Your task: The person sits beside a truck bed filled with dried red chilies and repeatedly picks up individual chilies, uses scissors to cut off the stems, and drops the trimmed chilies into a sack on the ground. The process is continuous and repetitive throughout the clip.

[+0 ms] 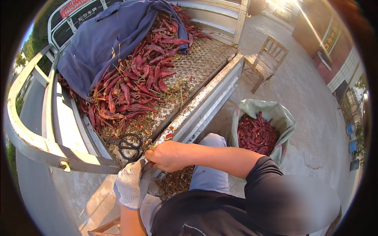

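Note:
My left hand (130, 185), in a white knitted glove, meets my bare right hand (169, 156) at the near end of the truck's side board. The right fingers are closed on a small dark red piece that looks like a dried chili pepper (151, 164). Whether the gloved fingers grip it too is hidden. Black-handled scissors (130, 144) lie on the truck bed just beyond both hands. Farther up, a heap of dried red chili peppers (130, 85) is partly covered by a dark blue cloth (109, 38). An open pale green woven sack (288, 121) holds more red chilies (257, 134).
The lowered metal side board (203, 97) runs along the truck bed, and a white metal rail (32, 144) curves at left. A wooden chair (262, 65) stands past the sack. Part of a wooden seat (106, 227) shows below. Stems and bits litter the bed.

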